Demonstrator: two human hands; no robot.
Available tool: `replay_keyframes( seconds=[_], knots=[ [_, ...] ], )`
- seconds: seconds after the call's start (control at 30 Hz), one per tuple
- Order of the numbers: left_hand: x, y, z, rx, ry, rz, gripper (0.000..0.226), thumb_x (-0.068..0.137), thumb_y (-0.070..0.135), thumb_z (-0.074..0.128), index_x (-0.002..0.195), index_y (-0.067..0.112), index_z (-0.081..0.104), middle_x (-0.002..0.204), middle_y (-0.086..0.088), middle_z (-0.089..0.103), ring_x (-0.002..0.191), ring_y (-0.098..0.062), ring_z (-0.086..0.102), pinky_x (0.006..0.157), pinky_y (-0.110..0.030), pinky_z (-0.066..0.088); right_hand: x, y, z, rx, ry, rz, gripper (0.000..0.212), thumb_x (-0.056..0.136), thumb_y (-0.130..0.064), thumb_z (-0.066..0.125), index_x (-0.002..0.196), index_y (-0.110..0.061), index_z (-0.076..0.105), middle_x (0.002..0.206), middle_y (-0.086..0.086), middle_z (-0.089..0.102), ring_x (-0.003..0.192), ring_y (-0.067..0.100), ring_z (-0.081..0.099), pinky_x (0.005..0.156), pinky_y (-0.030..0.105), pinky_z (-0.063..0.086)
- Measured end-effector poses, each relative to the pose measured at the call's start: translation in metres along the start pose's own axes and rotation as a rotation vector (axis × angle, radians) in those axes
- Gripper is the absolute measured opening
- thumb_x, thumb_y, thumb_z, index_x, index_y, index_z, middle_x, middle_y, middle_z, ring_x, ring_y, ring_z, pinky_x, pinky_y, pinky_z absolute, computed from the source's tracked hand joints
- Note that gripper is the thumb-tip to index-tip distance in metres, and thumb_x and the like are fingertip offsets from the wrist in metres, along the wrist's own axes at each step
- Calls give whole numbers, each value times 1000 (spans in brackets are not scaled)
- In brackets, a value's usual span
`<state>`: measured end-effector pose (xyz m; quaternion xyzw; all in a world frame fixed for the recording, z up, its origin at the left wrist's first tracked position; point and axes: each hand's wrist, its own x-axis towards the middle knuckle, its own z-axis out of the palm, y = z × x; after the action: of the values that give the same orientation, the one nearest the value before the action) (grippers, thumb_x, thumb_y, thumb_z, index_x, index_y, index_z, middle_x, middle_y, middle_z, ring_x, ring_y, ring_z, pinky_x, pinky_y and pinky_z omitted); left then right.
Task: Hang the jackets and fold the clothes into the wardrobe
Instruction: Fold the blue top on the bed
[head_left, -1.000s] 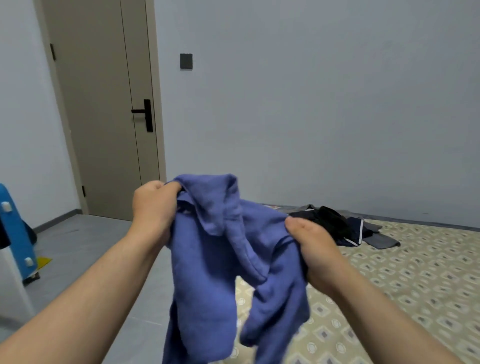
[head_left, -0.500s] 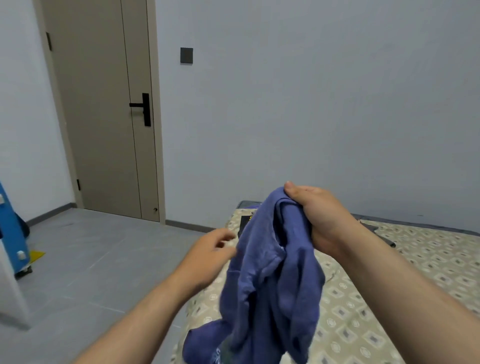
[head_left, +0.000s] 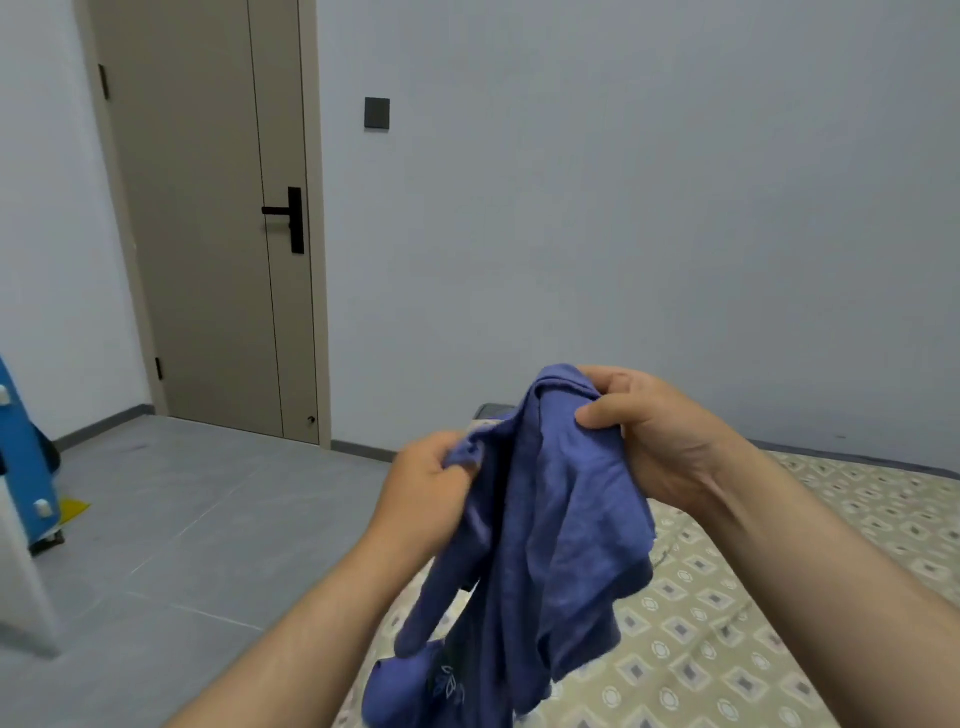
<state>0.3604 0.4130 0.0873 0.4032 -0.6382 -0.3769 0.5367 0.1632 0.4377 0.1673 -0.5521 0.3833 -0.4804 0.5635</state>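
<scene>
Two bare hands hold a crumpled blue garment in the air over the near corner of a bed with a patterned cover. The right hand has its grip curled tight round the bunched top of the cloth. The left hand, lower and just beside it, pinches a fold at the cloth's left edge. A closed door stands behind, at left

Left hand has regripped the blue garment.
</scene>
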Motion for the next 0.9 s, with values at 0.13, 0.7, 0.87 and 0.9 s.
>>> replay_keyframes(
  seconds=[0.13,0.7,0.87,0.9],
  knots=[
    [22,14,-25,-182,225,-58,33,97,13,55,64,14,54,65,-3,55,64,-12,47,61,-29,38,-9,3,-3,-256,172,33,33,94,8,46,105,-7,73,90,10,75,71,16,70,56,24,54],
    [51,54,-85,174,303,94,46,99,32,52,79,-9,54,73,-4,44,65,-18,35,60,-30,27,-8,21,-36,-1253,158,4,11,86,-10,59,82,-11,69,81,11,66,62,11,48,58,30,41],
    [56,52,-96,148,330,76,45,98,33,53,82,-9,57,75,-5,46,68,-20,36,63,-32,29,-8,32,-56,-1205,309,45,16,90,-13,55,81,-6,67,83,16,67,64,14,50,59,31,41],
    [57,51,-98,153,330,77,45,98,33,53,84,-10,57,75,-5,47,69,-19,37,64,-33,30,-9,35,-60,-1209,328,47,17,92,-13,54,82,-6,66,83,15,66,66,15,51,60,31,40]
  ],
)
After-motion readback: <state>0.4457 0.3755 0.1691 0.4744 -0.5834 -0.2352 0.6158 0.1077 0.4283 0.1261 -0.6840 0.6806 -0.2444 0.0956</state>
